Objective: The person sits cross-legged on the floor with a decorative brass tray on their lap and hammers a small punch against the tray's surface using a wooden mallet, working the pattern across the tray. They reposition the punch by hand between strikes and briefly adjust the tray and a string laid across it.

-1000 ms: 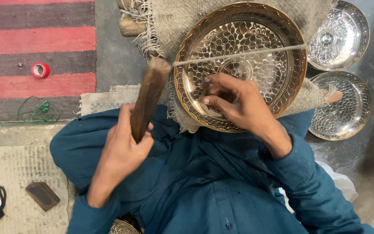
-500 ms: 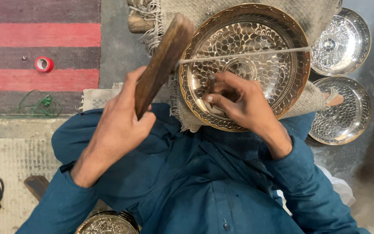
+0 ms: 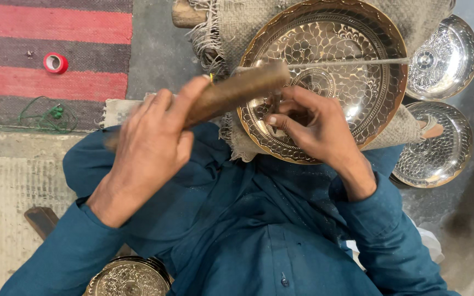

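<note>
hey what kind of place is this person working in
Probably a floor-level metal craft workshop. A patterned brass tray rests on burlap at the person's lap, the left hand holds a wooden mallet, and more embossed silver dishes lie on the bare floor.

Head camera looks straight down, close over the lap.

Large engraved tray (image 3: 357, 82): polished brass-coloured metal, glossy, surface chased with floral relief. Mallet (image 3: 237, 90) in left hand (image 3: 149, 148): dark wood, matt, worn. Cloth (image 3: 231, 27) under tray: coarse burlap, frayed edges. Two smaller dishes (image 3: 445, 55), far right: silvery metal, bright, embossed. Sleeves (image 3: 248, 219): matt blue woven fabric. Floor (image 3: 154, 60): rough grey concrete.
</note>
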Available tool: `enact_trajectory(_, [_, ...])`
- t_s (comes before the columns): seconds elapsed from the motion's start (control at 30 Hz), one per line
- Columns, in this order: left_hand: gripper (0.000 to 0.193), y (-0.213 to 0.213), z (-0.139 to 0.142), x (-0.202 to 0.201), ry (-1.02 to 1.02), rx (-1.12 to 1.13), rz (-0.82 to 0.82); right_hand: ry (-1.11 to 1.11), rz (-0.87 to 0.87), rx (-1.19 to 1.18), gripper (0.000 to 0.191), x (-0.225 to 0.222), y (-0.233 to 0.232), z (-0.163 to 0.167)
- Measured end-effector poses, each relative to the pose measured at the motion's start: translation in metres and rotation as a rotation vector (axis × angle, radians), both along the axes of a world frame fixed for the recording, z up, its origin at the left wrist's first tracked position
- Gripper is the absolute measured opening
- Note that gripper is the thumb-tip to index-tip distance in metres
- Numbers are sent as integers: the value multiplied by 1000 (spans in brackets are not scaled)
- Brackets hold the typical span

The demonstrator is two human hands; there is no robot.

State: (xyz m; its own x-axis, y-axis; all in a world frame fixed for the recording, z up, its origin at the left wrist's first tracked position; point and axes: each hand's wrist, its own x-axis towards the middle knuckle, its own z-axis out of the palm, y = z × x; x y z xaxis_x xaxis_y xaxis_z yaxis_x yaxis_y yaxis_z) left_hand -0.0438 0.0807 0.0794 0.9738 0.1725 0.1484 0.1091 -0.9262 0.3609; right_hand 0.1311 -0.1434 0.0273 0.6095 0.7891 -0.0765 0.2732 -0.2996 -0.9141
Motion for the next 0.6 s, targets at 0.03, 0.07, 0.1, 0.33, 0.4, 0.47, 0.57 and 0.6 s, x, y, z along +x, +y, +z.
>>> enact_trajectory(0.03, [79,1,-1,0,-18,-111,-4,20,-2,-3,36,0,0,0])
enact_trajectory(0.07, [79,1,-1,0,-36,-222,-8,41,-4,-7,34,0,0,1])
enact_trajectory(0.1, [79,3,-1,0,-34,-120,-9,60,-7,-9,32,0,1,1])
enact_trajectory(0.33, [79,9,-2,1,-37,-29,-15,39,15,14,32,0,1,3])
enact_trajectory(0.4, [78,8,-3,1,-41,16,-21,-21,20,28,32,0,1,3])
enact_trajectory(0.47, [79,6,-3,1,-25,131,-32,-13,8,-43,32,0,1,3])
enact_trajectory(0.57, [77,6,-5,4,-74,-155,0,-16,20,-33,32,1,0,2])
enact_trajectory(0.6, [77,7,-5,4,-75,-19,-8,-20,27,-11,33,2,0,1])
